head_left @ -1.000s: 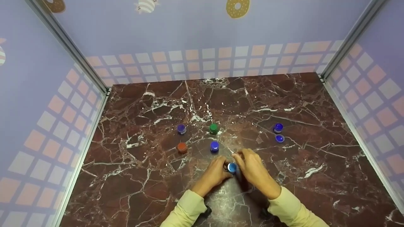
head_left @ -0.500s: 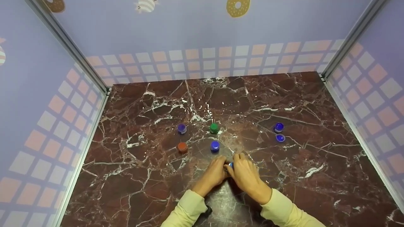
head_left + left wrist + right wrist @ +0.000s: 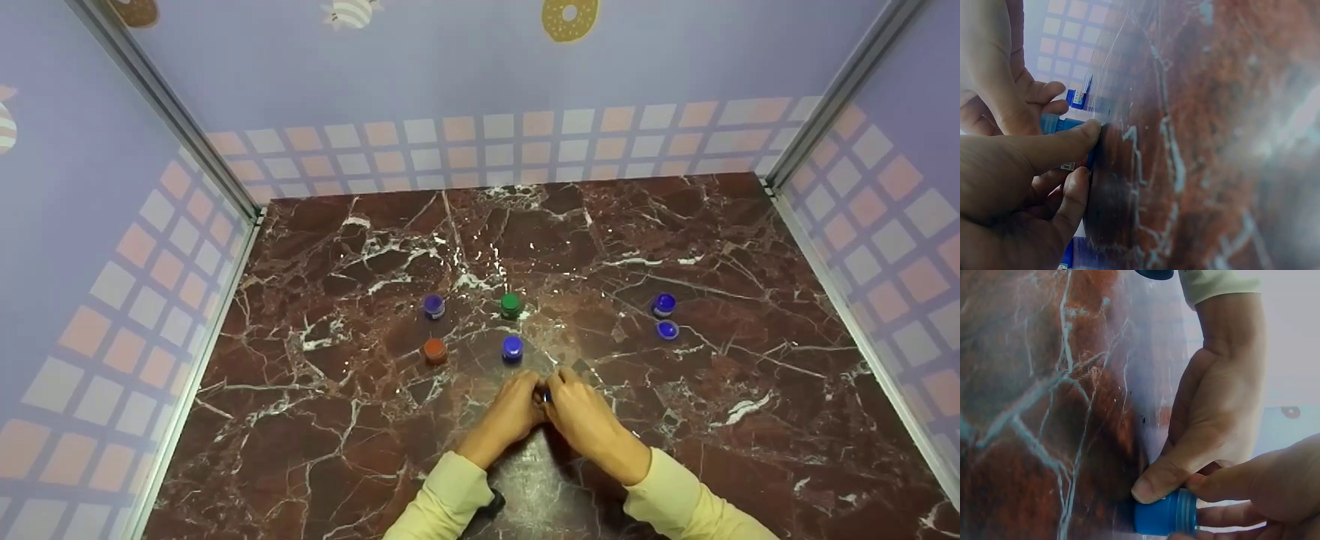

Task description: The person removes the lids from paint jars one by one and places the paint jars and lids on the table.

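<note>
Both hands meet at the near middle of the dark red marble tabletop (image 3: 675,247), closed together around one small bottle with a light blue cap (image 3: 1165,513). In the head view the left hand (image 3: 510,414) and the right hand (image 3: 583,416) touch at the fingertips, and only a sliver of blue shows between them. The right wrist view shows more: the left thumb presses on the bottle just below the cap, while the right hand's fingers curl round the cap itself from the side. In the left wrist view the left hand's fingers (image 3: 1055,149) lie curled along the bottle's body, whose label shows beneath them, with the right hand just behind. Beyond the hands stand four capped bottles in a loose square: a blue-capped bottle (image 3: 512,347) nearest, an orange-capped bottle (image 3: 434,349) to its left, a green-capped bottle (image 3: 510,304) behind it, and a purple-capped bottle (image 3: 433,305) at the far left corner. Well apart to the right, another blue-capped bottle (image 3: 664,304) stands with a loose blue cap (image 3: 667,330) just beside it, on the near side. Pale yellow sleeves cover both forearms.
</note>
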Tool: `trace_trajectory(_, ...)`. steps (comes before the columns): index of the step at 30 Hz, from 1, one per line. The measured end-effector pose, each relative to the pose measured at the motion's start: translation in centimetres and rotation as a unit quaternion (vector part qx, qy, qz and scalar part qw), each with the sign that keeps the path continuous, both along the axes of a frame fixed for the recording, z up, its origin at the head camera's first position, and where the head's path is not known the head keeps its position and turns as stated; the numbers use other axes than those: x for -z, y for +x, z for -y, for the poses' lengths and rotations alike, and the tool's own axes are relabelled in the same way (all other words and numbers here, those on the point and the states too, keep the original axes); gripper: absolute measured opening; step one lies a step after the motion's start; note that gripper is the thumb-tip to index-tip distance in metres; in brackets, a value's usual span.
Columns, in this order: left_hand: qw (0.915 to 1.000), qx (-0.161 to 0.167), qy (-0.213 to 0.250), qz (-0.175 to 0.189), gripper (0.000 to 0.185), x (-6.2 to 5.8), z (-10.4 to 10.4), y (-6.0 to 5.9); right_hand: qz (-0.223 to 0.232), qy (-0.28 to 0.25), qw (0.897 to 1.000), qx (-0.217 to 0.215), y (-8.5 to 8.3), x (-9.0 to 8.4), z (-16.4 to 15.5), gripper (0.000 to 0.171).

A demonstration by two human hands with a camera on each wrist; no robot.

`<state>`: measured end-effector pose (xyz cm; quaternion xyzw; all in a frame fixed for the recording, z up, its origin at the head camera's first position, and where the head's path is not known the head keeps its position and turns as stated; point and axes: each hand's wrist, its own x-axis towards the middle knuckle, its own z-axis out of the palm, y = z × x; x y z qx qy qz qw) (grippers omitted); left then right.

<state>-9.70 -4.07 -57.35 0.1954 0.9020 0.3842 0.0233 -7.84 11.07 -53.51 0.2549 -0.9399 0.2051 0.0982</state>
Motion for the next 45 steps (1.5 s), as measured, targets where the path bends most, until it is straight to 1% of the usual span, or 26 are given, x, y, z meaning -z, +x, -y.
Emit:
trace_trajectory(3, 1.0, 0.001, -0.002, 0.001, 0.027, 0.0, 0.0, -0.1, 0.002, -0.006, 1.0, -0.026, -0.2, -0.1, -0.3, 0.025)
trace_trajectory(5, 0.9999, 0.006, -0.006, -0.015, 0.028, 0.0, 0.0, -0.1, -0.005, -0.007, 0.999, -0.043, -0.3, -0.1, -0.4, 0.026)
trace_trajectory(9, 0.9981, 0.015, -0.015, -0.057, 0.029, 0.2, 0.0, -0.1, -0.022, -0.013, 0.997, -0.069, -0.5, -0.1, -0.5, 0.029)
trace_trajectory(11, 0.9974, 0.018, -0.017, -0.067, 0.03, 0.2, 0.0, -0.1, -0.028, -0.013, 0.997, -0.078, -0.6, -0.1, -0.5, 0.03)
trace_trajectory(17, 0.9977, 0.02, -0.027, -0.059, 0.033, 0.2, -0.1, 0.0, -0.043, 0.002, 0.995, -0.091, -0.4, 0.1, -0.9, 0.032)
trace_trajectory(21, 0.9977, 0.023, -0.021, -0.06, 0.033, 0.1, -0.2, 0.1, -0.038, 0.003, 0.994, -0.106, -0.6, 0.1, -1.1, 0.03)
trace_trajectory(26, 0.9988, 0.02, -0.005, -0.044, 0.035, 0.2, -0.1, 0.2, -0.028, -0.026, 0.99, -0.139, -1.0, 0.2, -1.9, 0.032)
trace_trajectory(28, 0.9993, 0.016, 0.0, -0.033, 0.036, 0.2, -0.2, 0.2, -0.025, -0.044, 0.987, -0.151, -1.1, 0.3, -2.3, 0.036)
trace_trajectory(30, 0.9993, 0.014, 0.004, -0.033, 0.037, 0.3, -0.2, 0.2, -0.024, -0.06, 0.985, -0.159, -1.3, 0.5, -2.7, 0.04)
trace_trajectory(35, 0.9991, 0.009, 0.005, -0.042, 0.037, 0.4, -0.3, 0.3, 0.011, -0.109, 0.981, -0.158, -1.3, 0.8, -3.5, 0.049)
trace_trajectory(37, 0.9994, 0.006, 0.008, -0.034, 0.036, 0.4, -0.3, 0.4, 0.028, -0.125, 0.98, -0.15, -1.3, 0.9, -3.6, 0.05)
trace_trajectory(43, 0.9999, 0.002, 0.011, -0.009, 0.035, 0.2, -0.3, 0.5, 0.054, -0.156, 0.979, -0.119, -1.2, 1.6, -4.1, 0.044)
trace_trajectory(45, 0.9999, 0.001, 0.011, 0.0, 0.035, 0.1, -0.3, 0.6, 0.067, -0.175, 0.976, -0.11, -1.2, 1.8, -4.3, 0.042)
